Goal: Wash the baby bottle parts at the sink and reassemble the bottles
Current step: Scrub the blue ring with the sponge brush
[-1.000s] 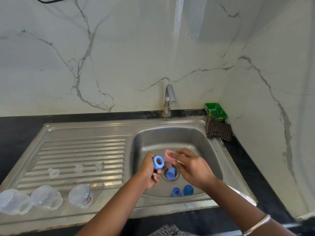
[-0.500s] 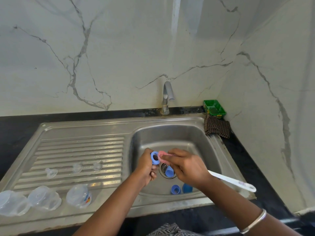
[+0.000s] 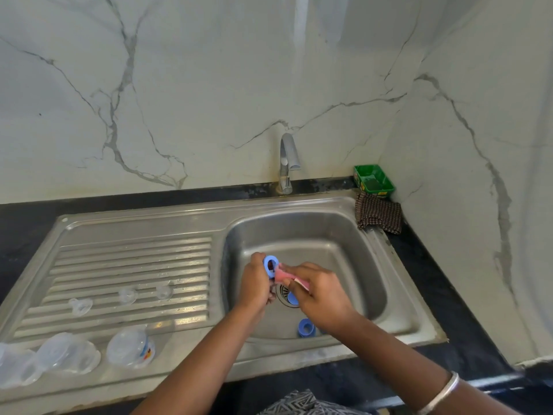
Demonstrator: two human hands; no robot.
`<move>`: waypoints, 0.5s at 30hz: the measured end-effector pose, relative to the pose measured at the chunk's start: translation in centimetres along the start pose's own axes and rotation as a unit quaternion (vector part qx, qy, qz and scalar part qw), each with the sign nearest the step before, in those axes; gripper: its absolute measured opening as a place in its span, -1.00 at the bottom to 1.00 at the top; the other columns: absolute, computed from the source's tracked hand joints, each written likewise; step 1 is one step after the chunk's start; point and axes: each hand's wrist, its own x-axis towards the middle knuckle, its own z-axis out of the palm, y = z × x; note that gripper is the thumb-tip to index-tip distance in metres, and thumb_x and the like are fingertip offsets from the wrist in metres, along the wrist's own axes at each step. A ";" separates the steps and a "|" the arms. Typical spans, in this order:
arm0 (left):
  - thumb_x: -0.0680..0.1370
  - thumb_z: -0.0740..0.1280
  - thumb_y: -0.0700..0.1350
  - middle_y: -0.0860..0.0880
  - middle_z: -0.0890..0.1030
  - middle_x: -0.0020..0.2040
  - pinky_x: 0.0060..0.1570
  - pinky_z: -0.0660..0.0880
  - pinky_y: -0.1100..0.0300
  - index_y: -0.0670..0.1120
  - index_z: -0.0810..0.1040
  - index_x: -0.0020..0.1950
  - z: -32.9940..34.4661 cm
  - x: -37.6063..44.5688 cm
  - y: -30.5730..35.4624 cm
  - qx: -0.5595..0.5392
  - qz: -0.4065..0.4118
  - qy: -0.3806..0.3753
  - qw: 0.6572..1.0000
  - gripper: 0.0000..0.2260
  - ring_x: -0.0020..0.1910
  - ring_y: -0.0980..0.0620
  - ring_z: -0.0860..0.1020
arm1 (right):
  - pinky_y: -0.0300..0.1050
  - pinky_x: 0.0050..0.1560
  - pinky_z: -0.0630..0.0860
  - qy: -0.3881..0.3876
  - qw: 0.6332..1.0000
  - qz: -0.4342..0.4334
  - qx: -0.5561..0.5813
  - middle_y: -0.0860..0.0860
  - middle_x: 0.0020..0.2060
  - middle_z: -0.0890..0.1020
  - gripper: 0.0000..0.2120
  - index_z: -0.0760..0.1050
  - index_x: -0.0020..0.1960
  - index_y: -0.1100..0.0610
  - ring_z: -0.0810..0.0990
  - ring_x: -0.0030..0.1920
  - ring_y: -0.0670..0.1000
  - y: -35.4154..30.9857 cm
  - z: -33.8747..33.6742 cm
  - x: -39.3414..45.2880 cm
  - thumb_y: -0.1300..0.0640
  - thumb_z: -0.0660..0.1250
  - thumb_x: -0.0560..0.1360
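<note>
Blue plastic screw ring sits upright in the left hand, whose fingers and thumb curl round its rim and hold it over the basin of the stainless steel sink. Touching the ring's right face is a pink sponge-headed brush, gripped by the right hand with its fingers closed round it; the handle is hidden under that hand. Below the hands, a second blue ring lies on the round drain strainer, and a third blue ring rests on the basin floor near the front wall. On the ribbed draining board to the left lie three clear silicone teats, well apart from the basin. Nearer the front edge, three clear plastic bottle bodies lie on their sides in a row. A chrome tap stands behind the basin. A green plastic tray sits in the back corner, with a brown checked cloth just in front of it.
</note>
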 end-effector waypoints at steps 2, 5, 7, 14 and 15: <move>0.30 0.06 0.21 0.02 0.50 -0.44 -0.48 0.23 0.23 -0.07 0.49 -0.22 0.3 0.3 -0.4 0.028 0.022 0.002 0.999 -0.60 -0.52 0.11 0.35 | -0.04 -0.05 0.57 0.027 1.000 0.006 0.003 -0.08 -0.05 0.64 -0.72 0.61 0.28 -0.08 0.61 -0.08 -0.10 0.2 -0.2 0.4 0.10 0.35 0.59; 0.39 0.06 0.13 0.03 0.42 -0.47 -0.51 0.22 0.23 -0.01 0.46 -0.31 0.9 0.8 -1.0 0.019 0.000 -0.004 1.000 -0.71 -0.53 0.11 0.28 | -0.09 -0.06 0.57 0.040 0.999 -0.005 0.006 -0.08 -0.02 0.64 -0.71 0.62 0.27 -0.05 0.62 -0.08 -0.11 0.6 -0.1 0.3 0.16 0.36 0.58; 0.47 0.11 0.11 0.04 0.35 -0.49 -0.51 0.19 0.25 0.01 0.43 -0.36 1.7 0.8 -1.5 0.004 -0.038 -0.017 0.999 -0.71 -0.55 0.11 0.25 | -0.13 -0.07 0.56 0.060 0.998 -0.002 0.024 -0.08 -0.02 0.63 -0.68 0.60 0.30 -0.05 0.61 -0.08 -0.11 1.1 -0.1 0.0 0.18 0.38 0.57; 0.60 0.21 0.15 -0.03 0.40 -0.48 -0.45 0.30 0.23 -0.08 0.53 -0.26 4.3 2.1 -3.1 -0.020 -0.098 -0.042 0.994 -0.62 -0.58 0.10 0.31 | -0.05 -0.15 0.57 -0.030 0.999 0.022 -0.030 -0.16 -0.05 0.58 -0.67 0.55 0.31 -0.21 0.59 -0.13 -0.07 5.2 -3.6 1.7 0.01 0.35 0.57; 0.59 0.24 0.14 -0.05 0.42 -0.45 -0.42 0.33 0.22 -0.10 0.54 -0.21 4.6 2.6 -3.1 -0.005 -0.098 -0.034 0.995 -0.65 -0.58 0.10 0.33 | -0.10 -0.12 0.57 -0.034 0.997 0.044 -0.052 -0.15 -0.02 0.58 -0.64 0.53 0.33 -0.22 0.60 -0.09 -0.05 6.2 -4.3 2.4 0.01 0.35 0.55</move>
